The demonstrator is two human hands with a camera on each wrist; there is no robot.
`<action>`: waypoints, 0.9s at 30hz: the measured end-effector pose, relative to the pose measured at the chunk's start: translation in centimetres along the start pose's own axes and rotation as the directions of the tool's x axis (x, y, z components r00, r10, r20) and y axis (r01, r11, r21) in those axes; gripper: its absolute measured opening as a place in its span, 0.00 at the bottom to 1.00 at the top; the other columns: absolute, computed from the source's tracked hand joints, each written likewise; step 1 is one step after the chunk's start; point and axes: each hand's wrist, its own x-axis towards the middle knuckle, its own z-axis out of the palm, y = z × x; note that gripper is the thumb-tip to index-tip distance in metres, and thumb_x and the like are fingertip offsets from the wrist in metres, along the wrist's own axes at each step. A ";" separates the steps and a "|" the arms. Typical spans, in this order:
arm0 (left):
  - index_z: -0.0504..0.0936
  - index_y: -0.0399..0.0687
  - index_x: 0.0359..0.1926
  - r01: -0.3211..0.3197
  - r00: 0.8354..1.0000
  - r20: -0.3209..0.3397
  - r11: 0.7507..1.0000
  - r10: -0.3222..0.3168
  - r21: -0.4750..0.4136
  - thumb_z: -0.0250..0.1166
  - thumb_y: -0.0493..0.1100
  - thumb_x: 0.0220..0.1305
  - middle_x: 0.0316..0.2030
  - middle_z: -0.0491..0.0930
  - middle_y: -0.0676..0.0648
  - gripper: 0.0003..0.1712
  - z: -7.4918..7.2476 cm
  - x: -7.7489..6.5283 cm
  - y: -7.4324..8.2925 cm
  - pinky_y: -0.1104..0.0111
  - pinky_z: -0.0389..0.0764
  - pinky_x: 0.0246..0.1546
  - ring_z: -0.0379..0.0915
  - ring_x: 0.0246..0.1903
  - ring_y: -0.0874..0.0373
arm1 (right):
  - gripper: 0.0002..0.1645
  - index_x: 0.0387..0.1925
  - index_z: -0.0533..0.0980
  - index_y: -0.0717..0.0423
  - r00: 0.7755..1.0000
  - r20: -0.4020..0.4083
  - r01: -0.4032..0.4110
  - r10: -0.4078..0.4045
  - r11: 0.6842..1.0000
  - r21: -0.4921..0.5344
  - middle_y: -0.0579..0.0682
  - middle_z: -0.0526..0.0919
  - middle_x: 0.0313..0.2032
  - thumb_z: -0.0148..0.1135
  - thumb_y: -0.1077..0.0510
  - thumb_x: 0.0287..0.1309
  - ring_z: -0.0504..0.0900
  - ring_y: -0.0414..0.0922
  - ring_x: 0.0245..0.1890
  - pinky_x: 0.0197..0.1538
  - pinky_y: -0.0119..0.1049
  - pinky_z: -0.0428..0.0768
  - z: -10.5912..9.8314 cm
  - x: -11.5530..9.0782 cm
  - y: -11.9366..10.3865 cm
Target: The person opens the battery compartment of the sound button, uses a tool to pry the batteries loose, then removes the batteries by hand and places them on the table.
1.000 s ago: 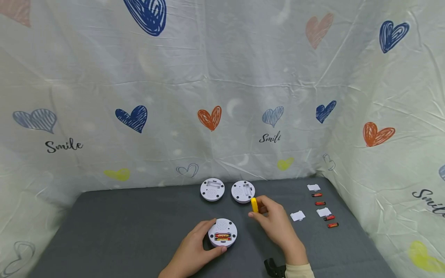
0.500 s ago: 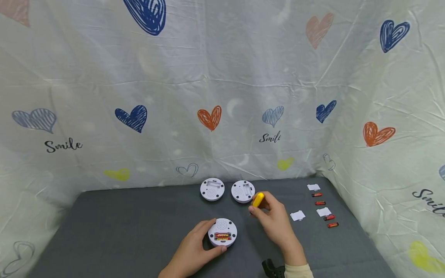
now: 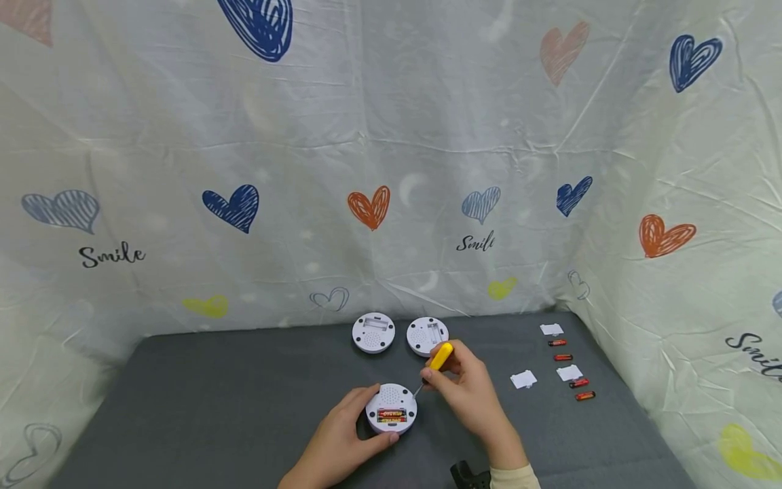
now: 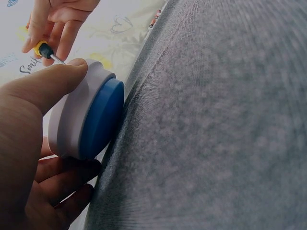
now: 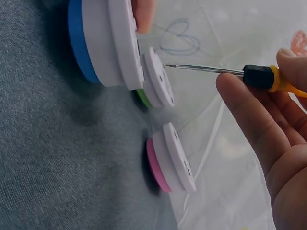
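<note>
My left hand grips a round white button-like device between thumb and fingers. Its underside faces up, with two red-and-black batteries side by side in the uncovered compartment. The left wrist view shows a blue base against the grey cloth. Above and right of the device, my right hand pinches a small screwdriver by its yellow handle. Its metal shaft slants down toward the device's right side. In the right wrist view the tip looks apart from the device.
Two more round devices with bare compartments stand at the table's back edge; their bases are green and pink. White battery covers and several red batteries lie on the right. A printed curtain hangs behind.
My right hand has moved left and a little toward the device, and the screwdriver has swung round so its tip points down-left. The left hand and device have stayed put.
</note>
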 end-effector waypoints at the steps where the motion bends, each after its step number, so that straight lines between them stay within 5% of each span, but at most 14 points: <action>1: 0.77 0.49 0.75 -0.001 1.000 0.000 1.000 0.001 0.003 0.77 0.75 0.59 0.65 0.79 0.52 0.54 0.0 0.0 0.0 0.46 0.80 0.64 0.79 0.62 0.54 | 0.17 0.52 0.78 0.58 1.000 0.008 -0.005 0.005 1.000 -0.006 0.58 0.85 0.41 0.75 0.67 0.68 0.90 0.53 0.40 0.42 0.55 0.91 0.0 0.0 0.0; 15: 0.77 0.48 0.76 0.013 1.000 0.002 1.000 -0.013 0.001 0.77 0.75 0.59 0.66 0.78 0.51 0.54 0.0 -0.1 -0.1 0.45 0.80 0.64 0.78 0.62 0.53 | 0.16 0.48 0.77 0.53 0.996 0.089 0.024 -0.020 0.999 -0.044 0.53 0.87 0.36 0.77 0.64 0.67 0.90 0.52 0.34 0.37 0.55 0.91 0.9 -0.1 0.7; 27: 0.76 0.50 0.76 0.014 1.000 0.010 1.000 -0.014 0.006 0.76 0.76 0.59 0.66 0.78 0.52 0.54 0.0 -0.1 -0.1 0.46 0.81 0.63 0.79 0.63 0.53 | 0.15 0.46 0.75 0.60 0.991 0.129 0.031 -0.025 0.999 -0.045 0.52 0.84 0.35 0.75 0.64 0.69 0.89 0.48 0.32 0.36 0.55 0.91 1.3 -0.3 0.7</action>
